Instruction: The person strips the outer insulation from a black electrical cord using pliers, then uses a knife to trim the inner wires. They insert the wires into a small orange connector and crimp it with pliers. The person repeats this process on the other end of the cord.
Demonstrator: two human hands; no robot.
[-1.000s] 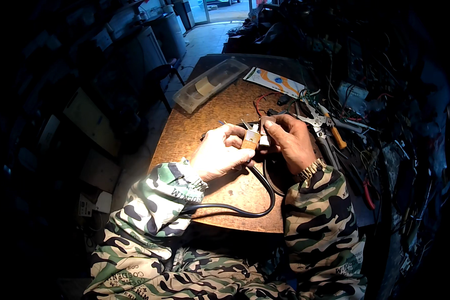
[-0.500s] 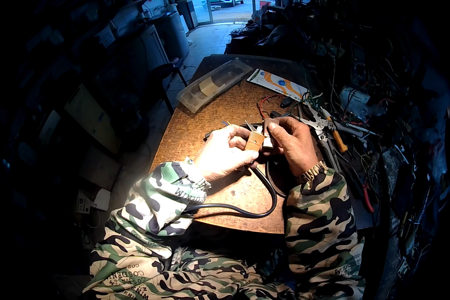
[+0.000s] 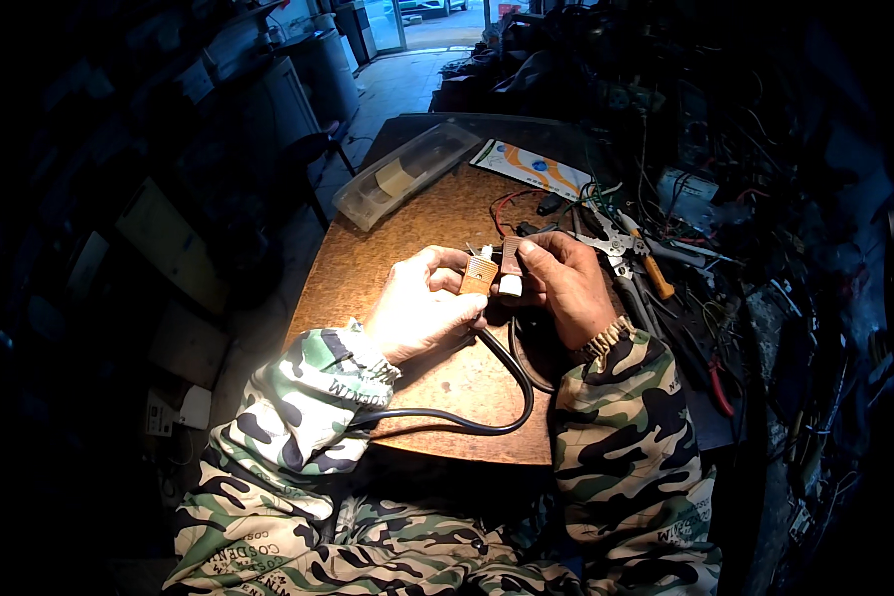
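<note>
My left hand [image 3: 417,306] pinches a tan, ribbed plug-like piece [image 3: 480,276] between thumb and fingers; a small hole shows in its face and a pale tip and thin metal stick out at its top. Close beside it, my right hand [image 3: 574,290] grips a brown ribbed piece [image 3: 512,256] with a white rounded end [image 3: 510,286] pointing down. Both pieces are held just above the wooden table [image 3: 447,382]. A black cable [image 3: 524,397] curves below my hands and runs back under my left sleeve. My fingers hide parts of both pieces.
A clear plastic tray [image 3: 358,204] with a tan piece in it lies at the far left of the table, beside a printed card [image 3: 536,169]. To the right lie pliers [image 3: 616,243], an orange-handled tool [image 3: 656,276], a red-handled tool [image 3: 720,389] and tangled wires [image 3: 507,206].
The whole view has shifted slightly, moving the scene left. The brown piece has turned a little in my right hand, and its white end shows more fully. Both hands keep their grips.
</note>
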